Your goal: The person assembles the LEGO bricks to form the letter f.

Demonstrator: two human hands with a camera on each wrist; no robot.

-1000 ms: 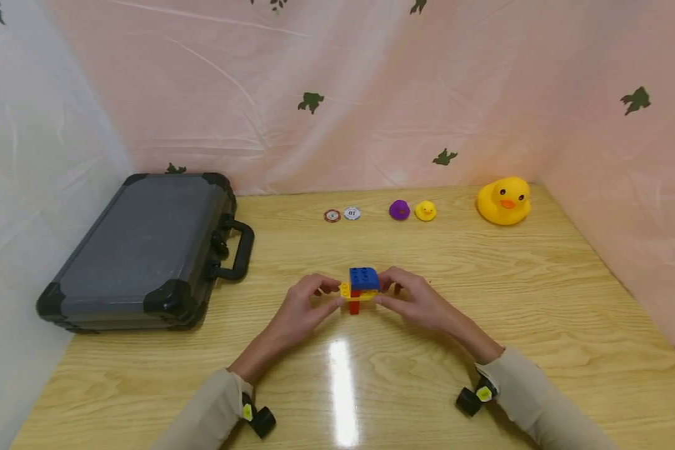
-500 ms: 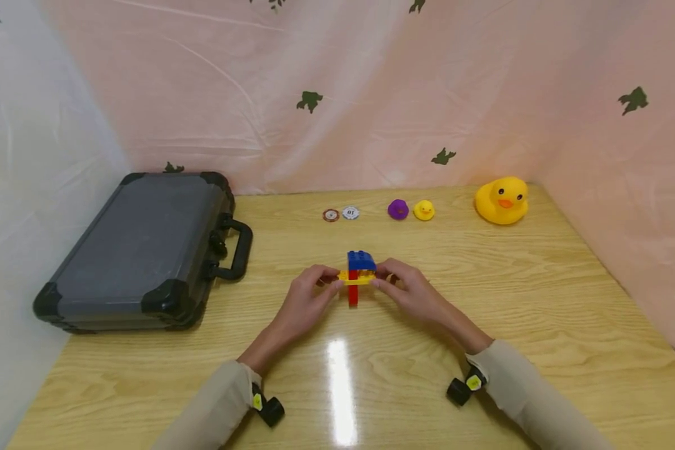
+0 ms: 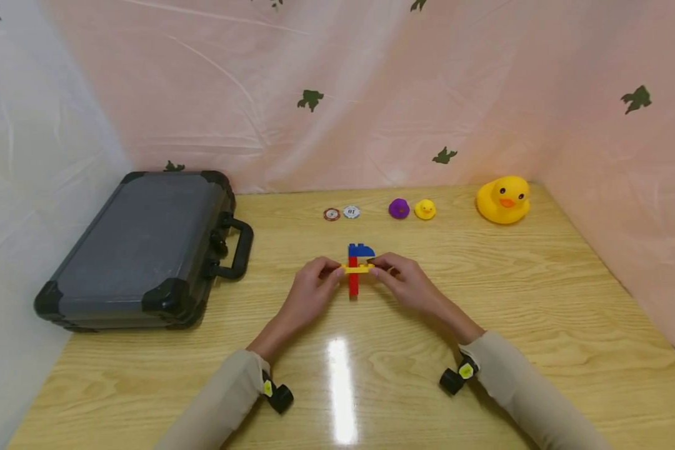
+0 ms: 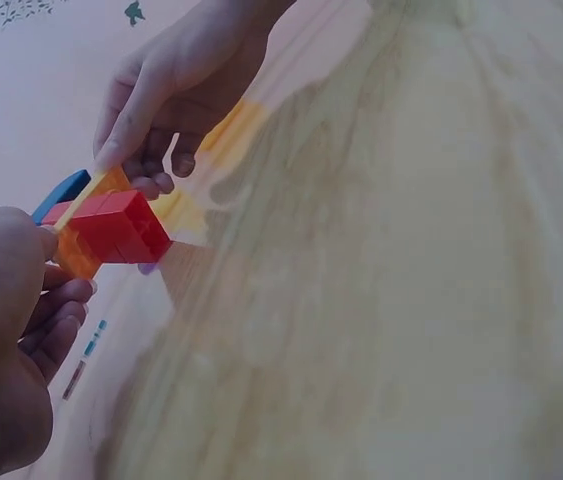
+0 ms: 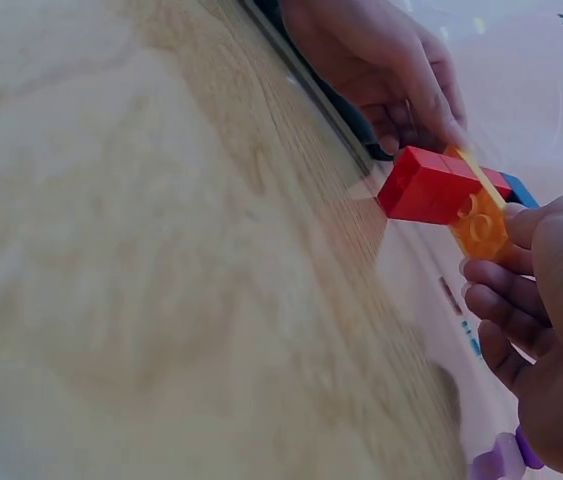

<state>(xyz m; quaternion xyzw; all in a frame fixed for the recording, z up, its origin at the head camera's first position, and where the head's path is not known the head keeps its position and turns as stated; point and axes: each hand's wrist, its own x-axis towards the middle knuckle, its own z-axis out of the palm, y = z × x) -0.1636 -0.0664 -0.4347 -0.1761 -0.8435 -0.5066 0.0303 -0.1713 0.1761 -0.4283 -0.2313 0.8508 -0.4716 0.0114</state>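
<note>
A small toy brick build shows in the head view, with stacked red bricks, a flat yellow plate across them and a curved blue brick on top. My left hand pinches the plate's left end between thumb and fingers. At the opposite end, my right hand pinches the same plate. The left wrist view shows the red bricks' lower end, jutting out below the plate. I cannot tell whether that end touches the table.
A closed grey case with a black handle lies at the left. Along the back are a red chip, a white chip, a purple duck, a small yellow duck and a big yellow duck.
Both hands have moved the brick build upward in the head view. It has turned so that its side shows more and the studded top of the blue brick less. Both grips stay on the plate.
</note>
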